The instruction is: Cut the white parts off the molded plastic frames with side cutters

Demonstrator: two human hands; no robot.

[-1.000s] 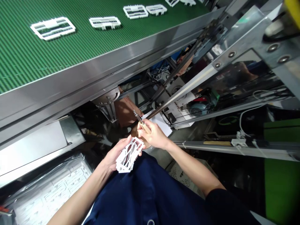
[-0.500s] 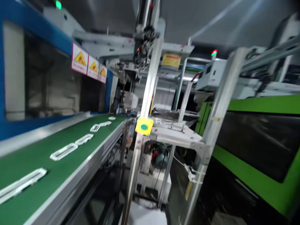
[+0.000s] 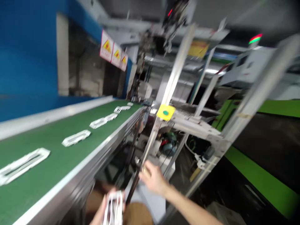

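Presently the left hand (image 3: 102, 204) has its grip on a white frame (image 3: 119, 207); blur hides whether more are stacked behind. The right hand (image 3: 153, 179) is clenched around one tan-handled tool (image 3: 147, 172), apart from that frame. Both hands sit outside the right edge of a green conveyor (image 3: 63, 164), beyond its metal rail (image 3: 82, 168). Seven similar white frames (image 3: 77, 141) lie along the belt: the nearest two singly, then two close pairs, then one near the far end. Strips of green separate the nearer ones from each other and from both edges. Past the left edge stands a blue machine (image 3: 30, 56) with three warning signs (image 3: 116, 53); to the right are one yellow button plate (image 3: 161, 111) on a metal post and a green machine (image 3: 260, 182).
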